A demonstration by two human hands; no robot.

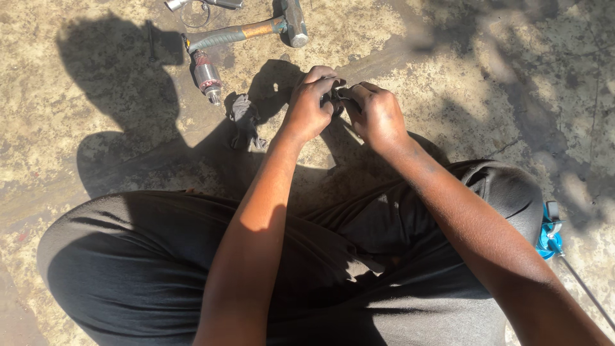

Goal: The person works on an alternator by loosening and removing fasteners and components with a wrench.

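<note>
From where I watch, a thin dark rod (151, 40) lies on the stained concrete floor (77, 160) at the far left, in shadow. Just right of it I see a short metal cylinder with a reddish band (207, 76), lying below the green-and-orange handle of a hammer (256, 29), whose steel head points toward the top edge. A wire ring and a shiny metal piece (202, 5) sit above the hammer's handle. A crumpled grey rag (244, 120) lies on the floor just left of the hands.

The left hand (309, 106) is curled shut, fingers pinching a small dark part (337, 97) held between both hands above the floor. The right hand (378, 115) meets it, thumb and fingers also closed on the same part; I think it is a small metal piece, but shadow and the fingers hide most of it.

Both forearms reach out over knees in black trousers (160, 256). At the far right, beside the knee, a blue tool with a thin metal rod (549, 234) rests on the floor.
</note>
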